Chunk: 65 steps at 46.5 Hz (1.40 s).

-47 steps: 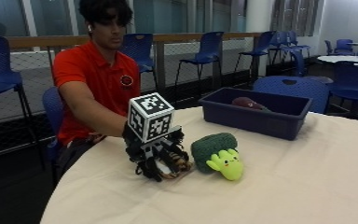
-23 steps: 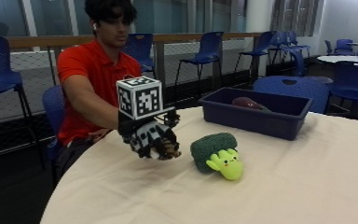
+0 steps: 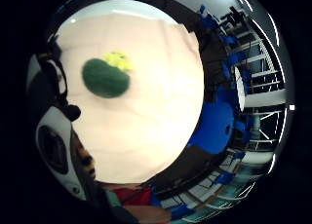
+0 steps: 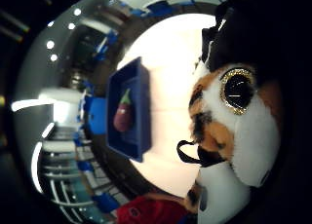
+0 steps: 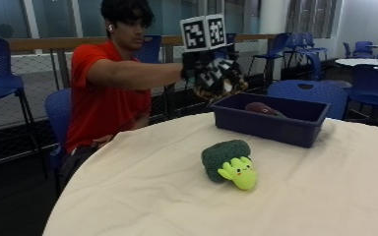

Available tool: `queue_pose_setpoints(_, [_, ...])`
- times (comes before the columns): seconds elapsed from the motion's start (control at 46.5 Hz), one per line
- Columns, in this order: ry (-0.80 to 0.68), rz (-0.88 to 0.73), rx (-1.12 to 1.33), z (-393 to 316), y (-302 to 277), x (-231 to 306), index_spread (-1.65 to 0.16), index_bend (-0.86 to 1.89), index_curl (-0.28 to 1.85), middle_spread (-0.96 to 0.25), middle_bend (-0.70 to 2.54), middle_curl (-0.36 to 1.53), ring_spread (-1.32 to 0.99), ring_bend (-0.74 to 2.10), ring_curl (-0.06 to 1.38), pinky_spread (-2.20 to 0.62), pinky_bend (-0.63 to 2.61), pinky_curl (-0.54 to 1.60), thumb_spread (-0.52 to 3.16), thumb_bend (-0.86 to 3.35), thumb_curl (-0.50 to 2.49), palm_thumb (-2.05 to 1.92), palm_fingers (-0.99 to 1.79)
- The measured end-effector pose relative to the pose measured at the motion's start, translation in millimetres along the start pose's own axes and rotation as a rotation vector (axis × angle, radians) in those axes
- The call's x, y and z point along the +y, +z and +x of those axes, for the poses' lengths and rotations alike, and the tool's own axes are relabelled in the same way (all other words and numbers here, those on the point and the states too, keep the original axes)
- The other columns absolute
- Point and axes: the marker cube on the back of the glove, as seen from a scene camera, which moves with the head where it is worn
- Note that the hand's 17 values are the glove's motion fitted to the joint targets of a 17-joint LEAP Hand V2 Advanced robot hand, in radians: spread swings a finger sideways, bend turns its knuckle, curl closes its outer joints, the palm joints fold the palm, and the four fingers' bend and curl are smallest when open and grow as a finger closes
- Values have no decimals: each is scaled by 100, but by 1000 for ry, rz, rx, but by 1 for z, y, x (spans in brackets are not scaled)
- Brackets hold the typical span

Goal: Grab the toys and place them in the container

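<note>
Your gloved right hand is raised at arm's length beside the rectangular blue container, fingers curled around a fuzzy big-eyed plush cat. A plush eggplant lies inside the container; the nubby broccoli toy rests on the cloth-covered table.

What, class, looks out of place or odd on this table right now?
Nothing is damaged or spilled. The broccoli plush lies alone on the table, still outside the blue container, which holds an eggplant toy. The right hand grips a big-eyed plush animal near it.

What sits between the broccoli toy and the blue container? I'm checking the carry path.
Nothing: the outside view shows only bare tablecloth between the broccoli toy and the blue container.
</note>
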Motion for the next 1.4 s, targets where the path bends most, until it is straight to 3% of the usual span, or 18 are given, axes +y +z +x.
queue_pose_setpoints(0.279, [-196,-7,-72,-187,-19,-21,-45,16,29,-44,45,38,-46,107,51,-49,106,43,62,9,81,70,100])
queue_pose_setpoints(0.387, [-435,8,-10,-229,-14,-17,-46,16,30,-44,42,39,-46,106,51,-49,106,44,60,8,84,70,99])
queue_pose_setpoints(0.473, [-329,7,-14,-255,-10,-22,-46,16,30,-44,40,40,-47,106,51,-49,106,44,60,7,86,70,97])
queue_pose_setpoints(0.58, [-452,9,10,-274,2,-21,-47,16,31,-44,37,41,-47,105,52,-49,106,44,59,5,88,70,95])
queue_pose_setpoints(0.688, [-354,-49,-42,-283,10,-22,-47,15,31,-42,33,42,-47,103,52,-49,106,45,60,3,89,69,91])
queue_pose_setpoints(0.731, [-335,-100,-81,-285,13,-21,-46,7,28,-39,20,38,-46,100,51,-49,109,45,68,-2,87,60,67])
queue_pose_setpoints(0.795, [-352,-152,-134,-280,15,-21,-45,8,27,-35,13,36,-45,103,52,-48,116,46,81,-3,84,53,61])
queue_pose_setpoints(0.816, [-353,-158,-138,-277,15,-21,-43,-2,23,-30,10,34,-40,89,48,-39,114,45,89,-10,78,41,11])
queue_pose_setpoints(0.838, [-349,-160,-136,-274,16,-22,-41,1,26,-28,14,37,-34,87,51,-34,119,52,91,-11,75,35,-4])
queue_pose_setpoints(0.859, [-342,-159,-134,-270,16,-23,-41,5,26,-27,16,37,-36,97,55,-37,122,52,96,-6,75,38,14])
queue_pose_setpoints(0.881, [-333,-155,-134,-265,16,-24,-39,2,23,-23,15,35,-28,75,46,-27,122,50,96,-14,69,24,-18])
queue_pose_setpoints(0.902, [-324,-150,-135,-259,15,-26,-38,5,23,-21,15,35,-25,69,45,-23,123,50,97,-15,66,17,-24])
queue_pose_setpoints(1.074, [-210,-58,-55,-184,11,-45,-34,10,19,-12,14,32,-8,45,32,-4,121,43,102,-9,52,-6,-25])
queue_pose_setpoints(1.397, [15,-95,26,-27,51,-69,-34,12,19,-8,13,28,2,32,29,9,116,39,103,-8,37,-9,-21])
